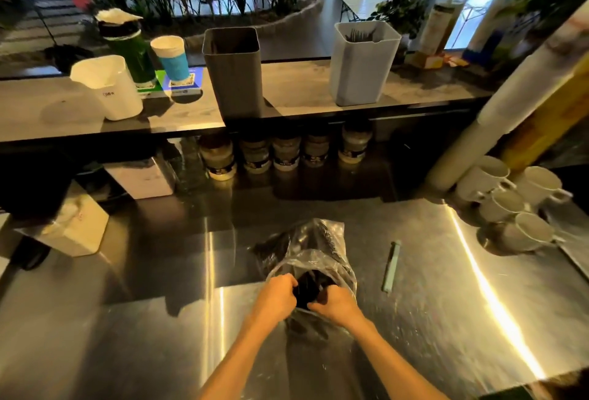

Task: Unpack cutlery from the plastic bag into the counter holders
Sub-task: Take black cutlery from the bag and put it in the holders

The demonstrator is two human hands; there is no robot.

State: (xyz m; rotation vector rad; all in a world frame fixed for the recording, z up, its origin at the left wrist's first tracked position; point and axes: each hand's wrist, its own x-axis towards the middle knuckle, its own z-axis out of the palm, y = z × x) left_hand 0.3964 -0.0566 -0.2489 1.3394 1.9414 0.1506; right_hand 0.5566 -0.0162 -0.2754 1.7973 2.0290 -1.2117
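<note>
Between the left hand (278, 296) and right hand (334, 304), both gripping the bag (314, 253) mouth, dark cutlery (307, 288) lies lengthwise away; holders (234, 71) stand well beyond.

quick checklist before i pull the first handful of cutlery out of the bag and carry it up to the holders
1. Bag mouth open: ok. The left hand and right hand grip the clear plastic bag at its near end, and its dark contents show between them.
2. Grip on cutlery itself: cannot tell; fingers are curled at the opening.
3. Dark grey holder upright on the upper counter: ok.
4. Light grey holder upright, with dark cutlery already inside: ok.
5. Room left inside the dark grey holder: cannot tell.
6. Pale green utensil lying loose right of the bag: not ok, still unpacked.
</note>
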